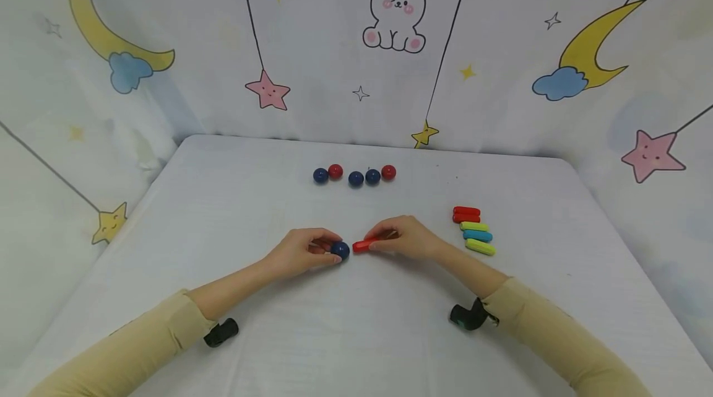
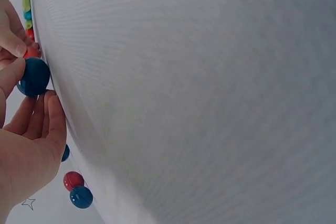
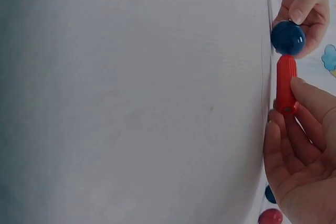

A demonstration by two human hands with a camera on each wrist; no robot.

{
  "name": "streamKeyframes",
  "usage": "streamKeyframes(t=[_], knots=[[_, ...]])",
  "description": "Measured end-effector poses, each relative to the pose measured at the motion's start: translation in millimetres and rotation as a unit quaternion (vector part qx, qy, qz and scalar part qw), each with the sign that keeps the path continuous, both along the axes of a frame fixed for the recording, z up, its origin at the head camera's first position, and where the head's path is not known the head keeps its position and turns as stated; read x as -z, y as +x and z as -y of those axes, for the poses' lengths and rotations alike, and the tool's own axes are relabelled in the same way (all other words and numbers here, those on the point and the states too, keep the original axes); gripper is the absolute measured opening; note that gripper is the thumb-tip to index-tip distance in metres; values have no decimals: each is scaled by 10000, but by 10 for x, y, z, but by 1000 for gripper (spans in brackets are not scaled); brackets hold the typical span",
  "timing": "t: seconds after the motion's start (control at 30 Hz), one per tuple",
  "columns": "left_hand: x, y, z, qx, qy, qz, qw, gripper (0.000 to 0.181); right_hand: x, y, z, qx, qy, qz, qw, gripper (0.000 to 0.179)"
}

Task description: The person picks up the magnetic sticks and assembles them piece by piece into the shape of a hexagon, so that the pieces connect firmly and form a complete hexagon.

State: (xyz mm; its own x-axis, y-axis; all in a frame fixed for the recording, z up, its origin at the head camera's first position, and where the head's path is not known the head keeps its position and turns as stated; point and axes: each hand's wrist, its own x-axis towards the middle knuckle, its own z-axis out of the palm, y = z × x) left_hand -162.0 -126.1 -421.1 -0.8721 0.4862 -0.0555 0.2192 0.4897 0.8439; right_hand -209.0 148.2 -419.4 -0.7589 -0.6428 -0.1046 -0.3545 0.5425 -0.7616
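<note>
Pinching, beyond tan sleeves (image 1: 128,344) at a pale, cloth-covered table (image 1: 345,341), a glossy blue ball (image 1: 340,251) in the left hand (image 1: 298,253) and a hard-looking, flat-sided red stick (image 1: 362,245) in the right hand (image 1: 409,238), nearly meeting end to curve (best done with light fingertips, squaring tip to ball's middle to avoid skidding). Also showing, to the right, five slim sticks (image 1: 477,236) side by side; farther back, five shiny balls (image 1: 356,179); behind, a moon-and-star backdrop (image 1: 334,25).
</note>
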Motion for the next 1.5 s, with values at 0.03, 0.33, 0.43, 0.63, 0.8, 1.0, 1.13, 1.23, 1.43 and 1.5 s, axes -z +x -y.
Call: streamKeyframes(t=[0.03,0.33,0.43,0.63,0.8,1.0,1.13,1.23,1.43,1.5], knots=[[1,0,0,8,12,-7,10000,36,6,-1,13,-29,-31,-1,10000,23],[4,10,-16,7,17,-45,10000,35,3,16,55,-231,-211,-83,9995,22],[15,5,-27,-54,-49,-105,9999,35,-1,17,62,-246,-208,-34,9995,23],[41,-34,-96,-50,-219,-254,9994,37,5,8,64,-289,-239,23,9993,23],[65,-73,-188,45,-250,-436,9987,31,14,-4,63,-359,-256,42,9990,24],[64,-70,-268,-107,-265,-670,9973,19,-1,5,53,-393,-295,165,9987,25],[55,-64,-281,-166,-319,-692,9970,15,5,-2,2,-390,-301,211,9986,24],[52,-60,-285,-216,-385,-680,9967,16,6,-37,-63,-285,-259,246,9990,23],[46,-47,-296,-319,-482,-621,9964,15,-24,-299,-187,993,-25,134,9950,25],[49,-44,-299,-343,-498,-627,9962,14,-38,-423,-219,1692,-63,98,9855,30]])
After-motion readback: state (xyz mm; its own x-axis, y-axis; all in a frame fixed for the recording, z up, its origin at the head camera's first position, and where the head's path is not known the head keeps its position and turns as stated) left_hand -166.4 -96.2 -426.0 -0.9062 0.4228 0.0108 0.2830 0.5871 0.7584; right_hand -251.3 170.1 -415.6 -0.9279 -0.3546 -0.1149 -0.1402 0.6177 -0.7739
